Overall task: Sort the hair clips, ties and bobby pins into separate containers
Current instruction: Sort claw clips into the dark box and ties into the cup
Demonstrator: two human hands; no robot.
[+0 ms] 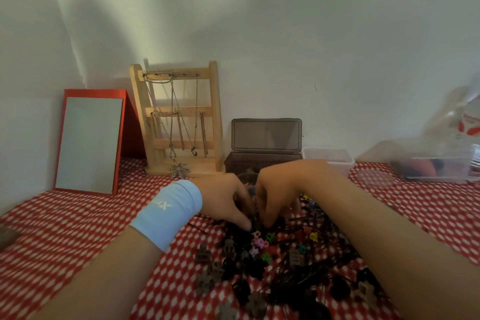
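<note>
Nearest the lens, brown and black hair clips (205, 254) strewn over a red-and-white checked cloth (65, 228), tangled with dark bobby pins (306, 221) and small bright claw clips (259, 243). Just beyond, left hand (226, 200) and right hand (280, 195) side by side, almost touching, fingers curled down into the far end of the heap; impossible to tell whether either actually pinches a piece. Pale blue wristband (168, 213) on the left wrist. Behind the hands, against the wall, a dark brown box (262, 161) with its lid standing open, a clear plastic tub (335, 157) just to its right, and farther right a blurred clear container (436, 169) holding dark and orange shapes. At far left, a wooden stand (179, 117) hung with chains, and a red-framed mirror (89, 143) leaning beside it.
</note>
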